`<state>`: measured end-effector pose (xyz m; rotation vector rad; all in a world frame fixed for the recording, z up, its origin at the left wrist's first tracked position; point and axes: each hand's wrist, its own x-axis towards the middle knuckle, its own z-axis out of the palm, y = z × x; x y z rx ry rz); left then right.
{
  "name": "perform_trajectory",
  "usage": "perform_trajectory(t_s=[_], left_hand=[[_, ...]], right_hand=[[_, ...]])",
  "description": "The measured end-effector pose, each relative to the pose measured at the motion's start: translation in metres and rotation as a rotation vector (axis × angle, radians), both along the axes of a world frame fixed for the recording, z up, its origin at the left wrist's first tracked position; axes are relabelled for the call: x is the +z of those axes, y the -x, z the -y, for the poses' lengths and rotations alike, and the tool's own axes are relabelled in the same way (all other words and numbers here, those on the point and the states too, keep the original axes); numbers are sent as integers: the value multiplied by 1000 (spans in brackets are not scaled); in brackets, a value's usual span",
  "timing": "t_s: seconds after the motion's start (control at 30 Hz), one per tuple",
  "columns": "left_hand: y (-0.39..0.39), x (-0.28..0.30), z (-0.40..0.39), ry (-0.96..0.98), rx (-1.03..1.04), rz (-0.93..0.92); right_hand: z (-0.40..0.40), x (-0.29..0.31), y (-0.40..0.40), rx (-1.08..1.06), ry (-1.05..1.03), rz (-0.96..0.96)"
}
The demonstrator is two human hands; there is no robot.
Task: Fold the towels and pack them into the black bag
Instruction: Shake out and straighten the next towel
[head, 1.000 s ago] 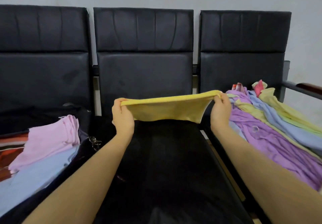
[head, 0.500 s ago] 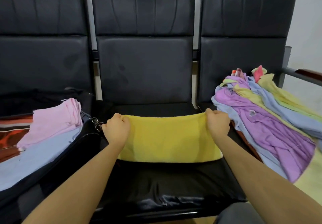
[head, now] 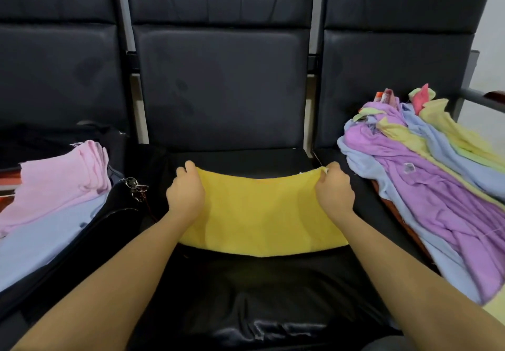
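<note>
Your left hand (head: 185, 195) and right hand (head: 334, 191) pinch the yellow towel (head: 262, 214) at its twelve-o'clock corners; it looks soft, light and limp, so hold edges.

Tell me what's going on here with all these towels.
A person is folding a yellow towel on the middle seat, the left hand and right hand each gripping a far corner. Folded pink and blue towels lie in the black bag on the left; an unfolded pile waits on the right.
</note>
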<state>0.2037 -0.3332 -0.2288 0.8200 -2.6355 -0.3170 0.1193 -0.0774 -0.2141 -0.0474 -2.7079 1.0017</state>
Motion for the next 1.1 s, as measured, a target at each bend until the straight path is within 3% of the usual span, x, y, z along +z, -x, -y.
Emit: perform_trajectory(t_s=[0.27,0.37,0.47,0.63,0.77,0.93,1.1], left_hand=[[34,0,9,93,-7,143],[37,-13,3,233,5,273],[26,-21,-11,345,-42,284],[0,-23,-28,222,-20,431],[-18,-30,-27,108,-43,505],[-32,-32,-31,24,-63,413],[-37,-51,-39,110,-6,412]], right_hand=[[13,-1,31,-20,-155,-74],[19,-19,32,-8,-336,-169],[28,-29,22,80,-323,-256],[46,-34,-3,424,-266,-15],[44,-46,-15,516,-502,230],[20,-49,-24,428,-508,171],[16,-52,-34,400,-547,112]])
